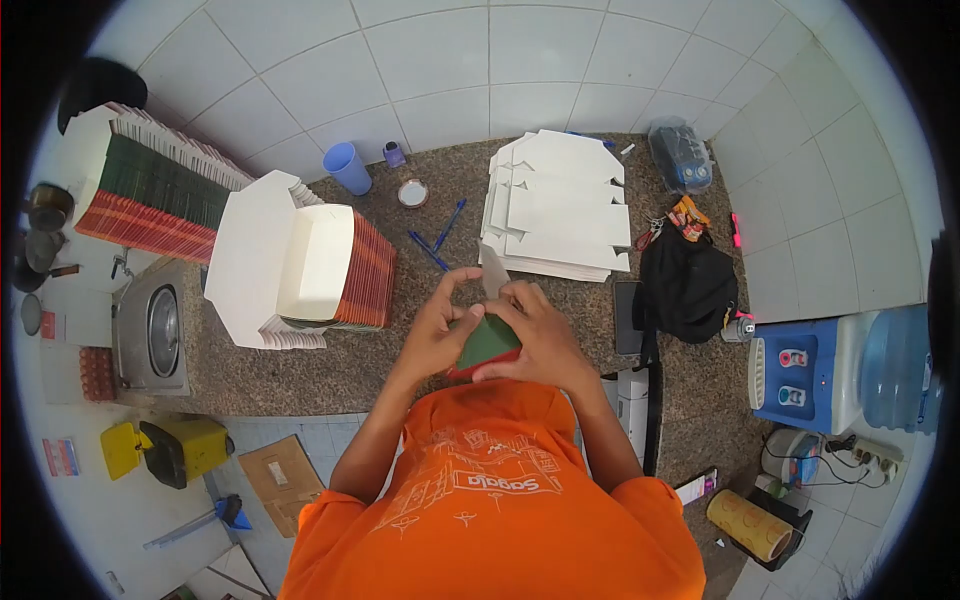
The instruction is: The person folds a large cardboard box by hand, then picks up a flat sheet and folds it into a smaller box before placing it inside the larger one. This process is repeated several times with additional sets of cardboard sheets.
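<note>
Close to my orange shirt, both hands hold a green and red paperboard box point(487, 342) over the counter's front edge. My left hand point(437, 325) grips its left side, thumb on the green panel and index finger bent up by a raised pale flap point(493, 272). My right hand point(542, 332) wraps the right side, fingers bent over the top and thumb low by the red edge. The box's far side is hidden. Just beyond lies a pile of flat white box blanks point(565, 205). To the left, a nested stack of folded boxes point(365, 270) lies on its side, white inside.
A longer row of nested boxes point(150, 185) is at the far left, by a sink point(130, 335). A blue cup point(347, 168), a small round lid point(412, 193) and blue pens point(449, 225) sit behind. A black bag point(685, 285) and a water dispenser point(795, 375) are on the right.
</note>
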The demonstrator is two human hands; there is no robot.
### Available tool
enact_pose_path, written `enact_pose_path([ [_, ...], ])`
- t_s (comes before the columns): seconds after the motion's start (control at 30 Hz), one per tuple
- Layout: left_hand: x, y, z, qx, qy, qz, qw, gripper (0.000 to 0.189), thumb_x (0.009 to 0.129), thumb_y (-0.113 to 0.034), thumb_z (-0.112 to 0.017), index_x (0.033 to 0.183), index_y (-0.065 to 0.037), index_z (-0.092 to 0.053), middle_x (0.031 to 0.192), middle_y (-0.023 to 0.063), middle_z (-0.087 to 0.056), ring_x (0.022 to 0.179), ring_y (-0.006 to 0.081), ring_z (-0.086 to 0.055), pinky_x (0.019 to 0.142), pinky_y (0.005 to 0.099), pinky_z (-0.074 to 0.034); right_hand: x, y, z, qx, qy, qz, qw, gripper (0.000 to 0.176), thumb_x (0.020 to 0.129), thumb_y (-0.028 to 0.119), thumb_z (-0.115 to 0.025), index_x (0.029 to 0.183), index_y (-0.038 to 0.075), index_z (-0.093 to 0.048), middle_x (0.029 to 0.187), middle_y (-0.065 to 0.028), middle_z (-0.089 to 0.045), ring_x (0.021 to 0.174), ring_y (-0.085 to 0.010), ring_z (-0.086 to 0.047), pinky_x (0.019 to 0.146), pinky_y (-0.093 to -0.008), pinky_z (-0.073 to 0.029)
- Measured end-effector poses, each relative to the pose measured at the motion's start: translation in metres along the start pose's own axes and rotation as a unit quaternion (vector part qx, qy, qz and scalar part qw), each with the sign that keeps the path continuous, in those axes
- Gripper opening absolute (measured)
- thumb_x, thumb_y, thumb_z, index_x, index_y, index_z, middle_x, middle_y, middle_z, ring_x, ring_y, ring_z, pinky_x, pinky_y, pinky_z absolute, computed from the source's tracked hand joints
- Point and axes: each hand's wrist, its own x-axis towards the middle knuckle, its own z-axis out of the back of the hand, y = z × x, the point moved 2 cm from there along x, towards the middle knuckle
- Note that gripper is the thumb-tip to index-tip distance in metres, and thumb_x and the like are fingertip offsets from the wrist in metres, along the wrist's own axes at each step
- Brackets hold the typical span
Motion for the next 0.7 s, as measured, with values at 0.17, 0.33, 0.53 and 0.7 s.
enact_pose_path([
  [0.17, -0.013, 0.053, 0.074, -0.281, 0.111, 0.009, 0.953, 0.078, 0.094, -0.045, -0.072, 0.152, -0.002, -0.041, 0.119, 0.0124, -0.07, 0.099, 0.0113, -0.065, 0.077, 0.027, -0.051, -0.017, -0.058, 0.017, 0.143, -0.063, -0.064, 0.986, 0.045, 0.1, 0.034, -0.067, 0.133, 0.003, -0.063, 0.122, -0.0194, -0.059, 0.118, -0.0348, -0.059, 0.1, -0.0415, -0.048],
  [0.33, -0.02, 0.071, 0.069, -0.162, 0.046, -0.05, 0.984, 0.063, 0.093, -0.029, -0.08, 0.143, -0.001, -0.054, 0.118, 0.0071, -0.071, 0.102, 0.0106, -0.065, 0.085, 0.0318, -0.056, -0.029, -0.073, -0.005, 0.202, -0.144, -0.186, 0.951, 0.042, 0.108, 0.03, -0.053, 0.133, -0.002, -0.061, 0.127, -0.0212, -0.059, 0.122, -0.0374, -0.058, 0.106, -0.0423, -0.044],
  [0.53, -0.026, 0.027, 0.025, -0.068, 0.093, 0.004, 0.993, 0.024, 0.098, -0.016, -0.074, 0.115, 0.0, -0.07, 0.097, 0.0021, -0.073, 0.083, 0.0079, -0.066, 0.068, 0.0275, -0.057, -0.006, -0.054, 0.003, -0.122, -0.224, -0.097, 0.962, 0.039, 0.107, 0.025, -0.056, 0.139, 0.004, -0.063, 0.124, -0.0176, -0.063, 0.115, -0.0317, -0.062, 0.102, -0.0418, -0.045],
  [0.7, -0.019, 0.051, 0.004, -0.099, 0.182, 0.094, 0.974, 0.017, 0.099, -0.014, -0.073, 0.107, 0.0, -0.071, 0.087, 0.0022, -0.071, 0.07, 0.0092, -0.065, 0.057, 0.0245, -0.052, 0.012, -0.041, -0.005, 0.38, 0.086, -0.022, 0.921, 0.037, 0.09, 0.021, -0.079, 0.125, 0.011, -0.076, 0.104, -0.0024, -0.065, 0.091, -0.0169, -0.061, 0.084, -0.0324, -0.048],
])
